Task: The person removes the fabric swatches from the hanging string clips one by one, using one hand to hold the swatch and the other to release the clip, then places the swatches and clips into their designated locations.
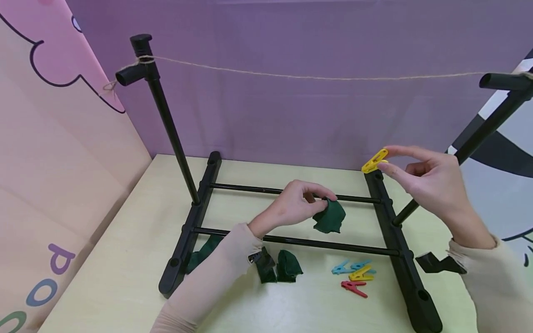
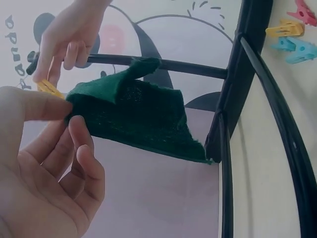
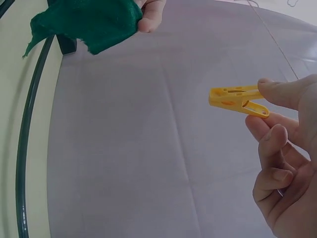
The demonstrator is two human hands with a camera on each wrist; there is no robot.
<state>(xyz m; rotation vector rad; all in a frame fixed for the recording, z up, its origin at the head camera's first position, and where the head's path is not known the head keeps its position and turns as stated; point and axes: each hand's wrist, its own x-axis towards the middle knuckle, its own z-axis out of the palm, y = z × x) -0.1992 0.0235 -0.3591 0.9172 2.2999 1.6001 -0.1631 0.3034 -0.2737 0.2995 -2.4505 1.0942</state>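
My left hand (image 1: pixel 297 203) pinches a small dark green cloth (image 1: pixel 330 216) by its upper edge, over the middle of the black frame. In the left wrist view the cloth (image 2: pixel 133 111) hangs with a folded flap and a frayed edge. On the right, my right hand (image 1: pixel 433 185) holds a yellow clothespin (image 1: pixel 375 161) between thumb and fingertip. The right wrist view shows the clothespin (image 3: pixel 238 99) pinched at its handle end, its nose pointing toward the cloth side. A twine line (image 1: pixel 291 76) runs above both hands, between two black posts.
On the table (image 1: pixel 125 277) lie more green cloth pieces (image 1: pixel 288 266), partly behind my left sleeve. Blue clothespins (image 1: pixel 343 267), a yellow one (image 1: pixel 361 274) and a red one (image 1: pixel 354 287) lie front right. Black crossbars (image 1: pixel 329 245) join the side feet; a purple backdrop (image 1: pixel 291 125) stands behind.
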